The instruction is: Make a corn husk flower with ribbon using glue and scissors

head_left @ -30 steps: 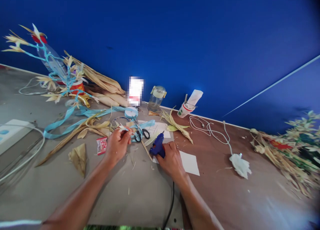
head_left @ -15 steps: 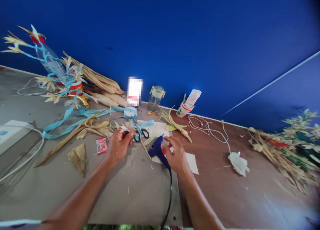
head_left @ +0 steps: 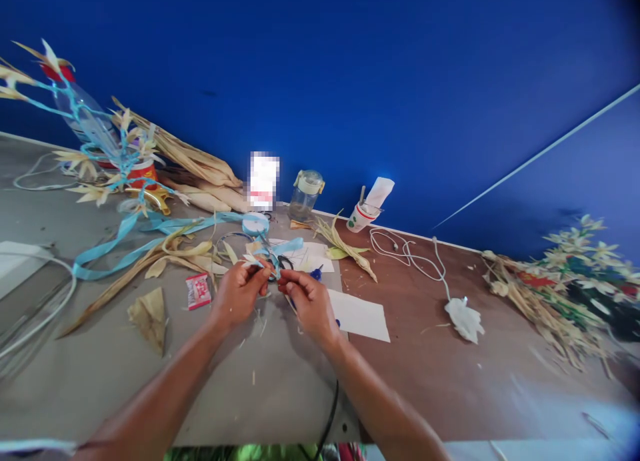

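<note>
Released since the earlier frame, glue gun (head_left: pixel 315 273) lies behind right hand (head_left: pixel 311 305). Fingers of both hands, left hand (head_left: pixel 239 293) included, pinch a small husk piece (head_left: pixel 270 266) above the table (head_left: pixel 280 381).

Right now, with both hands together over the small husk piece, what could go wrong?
1. The blue glue gun lies mostly hidden just beyond the right hand; if it is hot, a knuckle might brush its tip.
2. Its black cord runs off the table edge between the forearms and might snag.
3. The left hand pinches the small husk piece beside loose blue ribbon, which might tangle.
</note>
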Demonstrator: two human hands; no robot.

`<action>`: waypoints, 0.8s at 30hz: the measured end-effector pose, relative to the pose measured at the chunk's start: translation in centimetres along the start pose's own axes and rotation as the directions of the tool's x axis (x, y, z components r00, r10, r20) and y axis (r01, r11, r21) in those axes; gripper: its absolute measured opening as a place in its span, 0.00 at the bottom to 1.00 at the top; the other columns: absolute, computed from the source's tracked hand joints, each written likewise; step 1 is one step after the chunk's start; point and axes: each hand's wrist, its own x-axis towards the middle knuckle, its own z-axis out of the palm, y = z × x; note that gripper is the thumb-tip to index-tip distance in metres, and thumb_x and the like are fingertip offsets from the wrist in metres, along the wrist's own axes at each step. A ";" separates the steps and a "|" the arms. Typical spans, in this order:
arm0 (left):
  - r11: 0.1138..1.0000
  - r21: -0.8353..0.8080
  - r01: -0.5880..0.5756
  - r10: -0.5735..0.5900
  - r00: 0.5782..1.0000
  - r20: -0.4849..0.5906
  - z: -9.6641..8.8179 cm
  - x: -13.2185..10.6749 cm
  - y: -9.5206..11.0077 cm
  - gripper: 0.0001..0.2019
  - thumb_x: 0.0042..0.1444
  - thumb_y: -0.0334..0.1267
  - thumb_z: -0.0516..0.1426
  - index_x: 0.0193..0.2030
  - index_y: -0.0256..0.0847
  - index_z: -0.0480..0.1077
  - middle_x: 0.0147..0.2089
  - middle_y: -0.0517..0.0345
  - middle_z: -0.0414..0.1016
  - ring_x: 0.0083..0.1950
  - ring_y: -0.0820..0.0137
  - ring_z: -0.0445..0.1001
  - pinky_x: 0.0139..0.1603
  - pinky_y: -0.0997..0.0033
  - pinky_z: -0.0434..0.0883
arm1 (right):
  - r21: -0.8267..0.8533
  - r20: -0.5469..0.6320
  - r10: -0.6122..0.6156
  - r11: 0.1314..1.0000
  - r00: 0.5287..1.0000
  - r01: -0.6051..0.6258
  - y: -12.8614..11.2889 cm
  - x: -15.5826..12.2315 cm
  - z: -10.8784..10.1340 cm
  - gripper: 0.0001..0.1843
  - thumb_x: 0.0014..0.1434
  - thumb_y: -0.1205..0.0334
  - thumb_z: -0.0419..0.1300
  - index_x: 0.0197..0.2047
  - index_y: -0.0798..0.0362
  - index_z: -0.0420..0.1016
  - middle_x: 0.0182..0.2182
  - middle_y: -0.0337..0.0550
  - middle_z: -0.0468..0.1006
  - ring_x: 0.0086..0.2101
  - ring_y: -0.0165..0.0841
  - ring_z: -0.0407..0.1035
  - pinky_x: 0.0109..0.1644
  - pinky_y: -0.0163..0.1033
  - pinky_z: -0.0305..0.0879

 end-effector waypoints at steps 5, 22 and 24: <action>1.000 0.001 -0.017 0.017 1.000 0.008 0.0 0.1 -0.4 0.10 0.54 0.42 0.57 0.33 0.37 0.69 0.18 0.66 0.65 0.21 0.75 0.62 0.24 0.74 0.58 | -0.015 -0.035 -0.089 0.996 0.995 0.089 0.1 -0.3 0.4 0.12 0.56 0.65 0.55 0.41 0.52 0.78 0.37 0.45 0.79 0.36 0.34 0.74 0.43 0.40 0.71; 0.997 0.002 0.074 -0.073 0.995 -0.063 0.4 0.0 0.0 0.09 0.48 0.42 0.60 0.27 0.38 0.67 0.19 0.66 0.65 0.19 0.77 0.62 0.20 0.76 0.57 | -0.586 0.181 -0.629 0.549 0.756 0.596 1.4 -0.7 -0.5 0.22 0.59 0.76 0.49 0.52 0.51 0.74 0.41 0.49 0.78 0.43 0.36 0.71 0.46 0.42 0.70; 0.997 0.004 0.080 -0.079 0.995 -0.063 0.4 0.0 0.0 0.10 0.48 0.42 0.60 0.27 0.38 0.67 0.19 0.66 0.65 0.19 0.78 0.62 0.20 0.77 0.58 | -0.633 0.215 -0.635 0.488 0.742 0.601 1.3 -0.7 -0.6 0.22 0.59 0.75 0.49 0.52 0.52 0.73 0.41 0.49 0.77 0.43 0.36 0.70 0.46 0.43 0.70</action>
